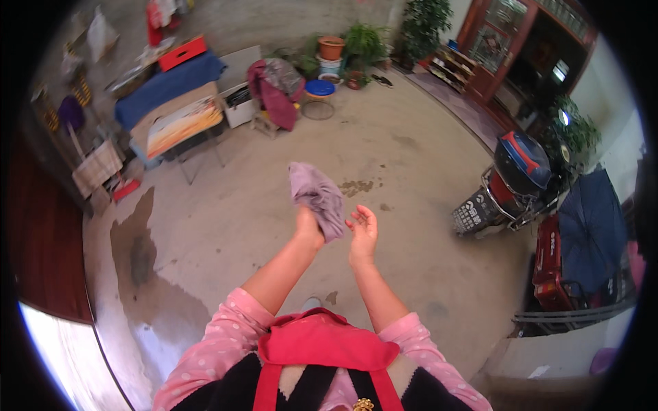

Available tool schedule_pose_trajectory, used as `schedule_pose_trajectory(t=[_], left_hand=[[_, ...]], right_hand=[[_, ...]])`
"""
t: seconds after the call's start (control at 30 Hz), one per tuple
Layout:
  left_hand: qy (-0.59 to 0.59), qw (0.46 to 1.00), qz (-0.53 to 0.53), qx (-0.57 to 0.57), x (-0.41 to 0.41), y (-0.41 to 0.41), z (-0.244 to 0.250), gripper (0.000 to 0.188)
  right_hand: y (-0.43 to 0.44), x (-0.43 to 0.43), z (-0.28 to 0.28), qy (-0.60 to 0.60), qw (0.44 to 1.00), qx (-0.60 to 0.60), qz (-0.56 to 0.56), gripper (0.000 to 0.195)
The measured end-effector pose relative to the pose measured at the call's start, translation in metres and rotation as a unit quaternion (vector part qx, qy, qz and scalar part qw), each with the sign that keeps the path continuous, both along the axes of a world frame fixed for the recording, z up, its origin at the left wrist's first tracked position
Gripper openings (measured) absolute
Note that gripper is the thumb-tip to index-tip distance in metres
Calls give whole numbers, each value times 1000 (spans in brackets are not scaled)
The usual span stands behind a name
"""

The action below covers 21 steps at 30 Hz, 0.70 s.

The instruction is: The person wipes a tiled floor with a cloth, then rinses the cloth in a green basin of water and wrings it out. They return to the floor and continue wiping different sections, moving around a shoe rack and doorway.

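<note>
A crumpled mauve cloth (321, 198) is held up in front of me, over the concrete floor. My left hand (309, 226) grips its lower left part, with most of the fingers hidden behind or under the fabric. To the right of the cloth, my right hand (365, 231) is raised with its fingers apart and slightly curled, holding nothing. A small gap separates it from the cloth. Pink dotted sleeves cover my upper forearms, and a red apron (329, 339) hangs at my chest.
Wet patches (139, 257) mark the floor at left. A folding table (185, 126), a blue-topped stool (320, 88) and potted plants (365, 43) stand ahead. At right are a scooter (514, 180) and a dark blue umbrella (591, 226). A red broom (126, 190) lies far left.
</note>
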<state>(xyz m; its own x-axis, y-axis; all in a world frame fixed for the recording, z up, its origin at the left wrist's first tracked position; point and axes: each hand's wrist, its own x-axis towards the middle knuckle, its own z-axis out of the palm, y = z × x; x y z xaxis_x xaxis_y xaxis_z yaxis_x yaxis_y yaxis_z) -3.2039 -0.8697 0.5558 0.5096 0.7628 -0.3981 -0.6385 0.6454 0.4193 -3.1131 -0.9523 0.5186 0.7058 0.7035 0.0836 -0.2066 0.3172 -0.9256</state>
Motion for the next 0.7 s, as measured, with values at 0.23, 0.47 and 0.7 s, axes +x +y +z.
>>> schedule_pose_trajectory(t=[0.23, 0.47, 0.7], left_hand=[[302, 585, -340, 671, 284, 75, 59, 63], [-243, 827, -507, 13, 525, 193, 49, 65], [-91, 954, -160, 235, 743, 371, 44, 32]], right_hand=[[49, 235, 62, 109, 987, 120, 4, 37], [161, 523, 11, -54, 994, 48, 84, 30], [363, 673, 29, 233, 954, 146, 122, 29]])
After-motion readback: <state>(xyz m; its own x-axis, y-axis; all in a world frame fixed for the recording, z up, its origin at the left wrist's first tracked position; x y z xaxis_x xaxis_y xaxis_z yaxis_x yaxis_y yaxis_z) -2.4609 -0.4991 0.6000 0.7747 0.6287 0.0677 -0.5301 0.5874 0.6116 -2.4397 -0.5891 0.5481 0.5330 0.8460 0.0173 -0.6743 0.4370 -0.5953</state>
